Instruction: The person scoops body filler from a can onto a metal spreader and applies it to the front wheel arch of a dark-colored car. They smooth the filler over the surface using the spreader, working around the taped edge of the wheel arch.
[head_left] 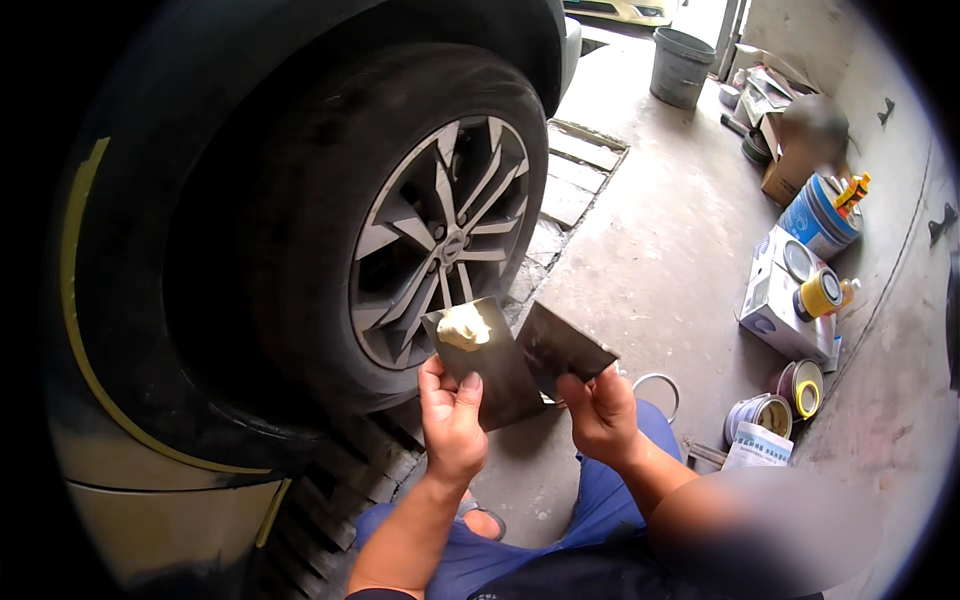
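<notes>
My left hand [455, 425] is closed on a dark, flat, rectangular putty board [505, 385], thumb on its face. A cream-coloured dollop of putty [464, 327] sits near the board's upper left corner. To its right, my right hand [605, 415] pinches a second dark flat plate, a putty spreader [562, 345], at its lower right edge. The spreader's left side lies close beside the board; whether they touch I cannot tell. Both are held in front of a car wheel [450, 245] with a black tyre and multi-spoke rim.
Yellow masking tape [72, 250] follows the edge of the wheel arch on the left. Along the right wall stand a blue pail [815, 220], a white box [765, 295] with tins on it, and open cans [765, 415]. A grey bucket [683, 68] stands farther back.
</notes>
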